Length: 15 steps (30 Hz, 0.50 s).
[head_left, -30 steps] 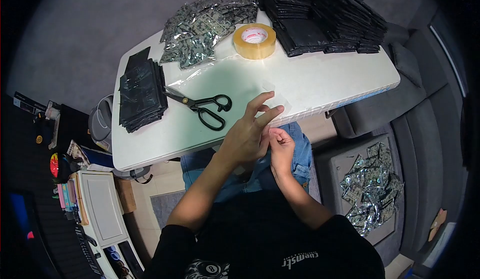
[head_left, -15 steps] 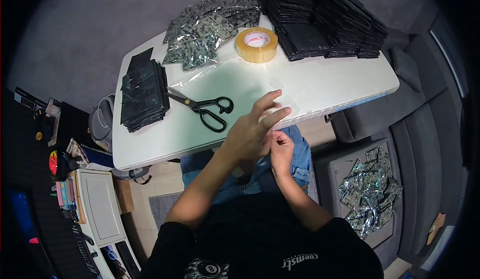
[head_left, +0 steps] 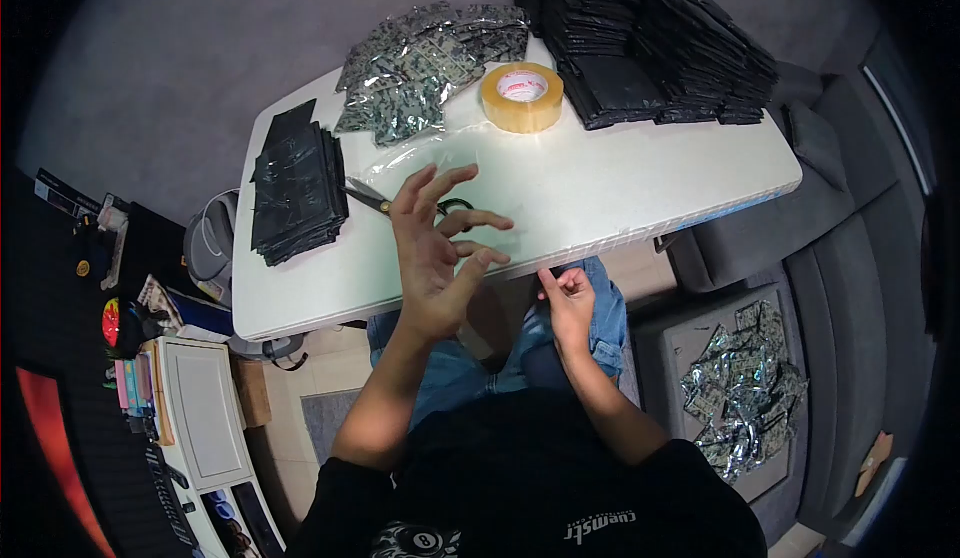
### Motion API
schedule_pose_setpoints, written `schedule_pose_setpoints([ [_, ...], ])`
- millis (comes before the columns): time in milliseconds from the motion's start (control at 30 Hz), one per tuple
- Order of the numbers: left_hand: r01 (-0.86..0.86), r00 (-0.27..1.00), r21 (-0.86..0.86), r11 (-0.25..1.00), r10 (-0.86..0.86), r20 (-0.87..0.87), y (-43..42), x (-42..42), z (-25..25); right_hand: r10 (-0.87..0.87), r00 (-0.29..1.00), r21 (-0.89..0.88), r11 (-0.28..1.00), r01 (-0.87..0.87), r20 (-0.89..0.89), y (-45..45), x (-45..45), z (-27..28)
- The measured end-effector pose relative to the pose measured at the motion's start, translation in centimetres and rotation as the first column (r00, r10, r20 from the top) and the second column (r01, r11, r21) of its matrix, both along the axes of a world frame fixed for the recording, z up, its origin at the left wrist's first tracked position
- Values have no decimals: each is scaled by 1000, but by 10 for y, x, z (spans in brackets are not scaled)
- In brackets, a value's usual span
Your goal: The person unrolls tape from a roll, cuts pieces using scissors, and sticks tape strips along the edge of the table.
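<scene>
My left hand [head_left: 432,258] is raised over the front edge of the white table [head_left: 640,178], fingers spread apart and nothing visible in them. It partly covers the black-handled scissors [head_left: 375,198], which lie behind it. Below the table edge, above my lap, my right hand [head_left: 569,310] has its fingers curled in; whatever they hold, if anything, is too small to make out. A roll of clear yellowish tape [head_left: 522,99] lies towards the back of the table. Left of it are shiny plastic packs with a camouflage pattern [head_left: 415,78].
A small stack of black plastic bags [head_left: 298,193] lies at the table's left, with larger black stacks [head_left: 640,53] at the back right. More camouflage packs [head_left: 745,388] lie on a grey seat at right. A white cabinet [head_left: 203,408] stands at left.
My left hand has moved left, away from my right hand, and its fingers have spread. My right hand stays near the same place below the table edge. The view has shifted slightly.
</scene>
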<state>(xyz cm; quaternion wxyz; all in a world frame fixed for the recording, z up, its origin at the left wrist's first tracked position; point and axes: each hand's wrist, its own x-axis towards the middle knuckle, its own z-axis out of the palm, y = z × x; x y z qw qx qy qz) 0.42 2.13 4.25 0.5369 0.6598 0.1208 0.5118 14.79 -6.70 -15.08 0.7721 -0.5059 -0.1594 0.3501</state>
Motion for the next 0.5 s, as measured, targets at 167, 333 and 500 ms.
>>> schedule_pose_setpoints([
  [167, 57, 996, -224, 973, -40, 79, 4, -21, -19, 236, 955, -138, 967, -213, 180, -18, 8, -4],
  [333, 24, 999, -255, 967, -14, 37, 0, -26, -24, 373, 916, -4, 926, -376, 152, -26, -8, 49],
  [500, 24, 1000, -225, 974, -21, 17, -10, -21, -34, 321, 947, 154, 937, -313, -24, -20, -25, 115],
])
